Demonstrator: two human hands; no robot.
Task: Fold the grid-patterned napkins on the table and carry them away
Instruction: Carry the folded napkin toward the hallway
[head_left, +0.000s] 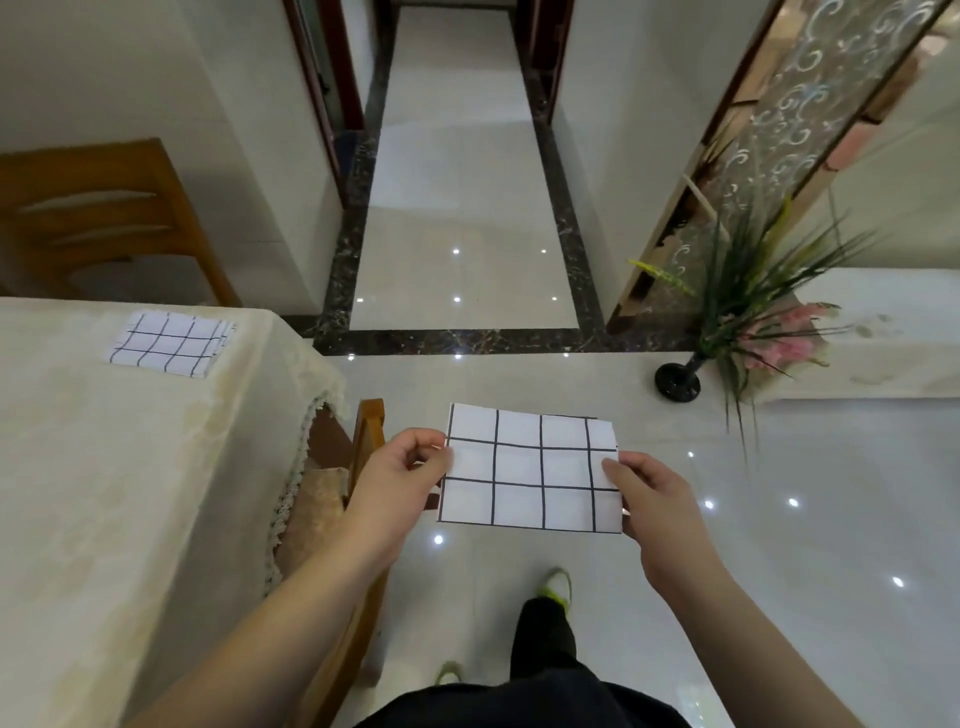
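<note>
A cream tablecloth (104, 467) with a fringed edge covers the table on the left, with one wooden chair (98, 208) behind it by the wall and another chair (369, 431) tucked in at its near corner. Glossy pale floor tiles (779, 519) with a dark marble border (467, 340) lead into a hallway. To the right, a black vase (677, 382) of green blades and pink flowers stands on the floor beside a patterned glass partition (789, 104).

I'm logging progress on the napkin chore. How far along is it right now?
Done: the folded napkin is off the table, held flat over the floor, left hand and right hand pinching its side edges. In hand: carrying it away. Left: another grid napkin stack, which looks folded, lies near the far corner of the table, not yet collected.
</note>
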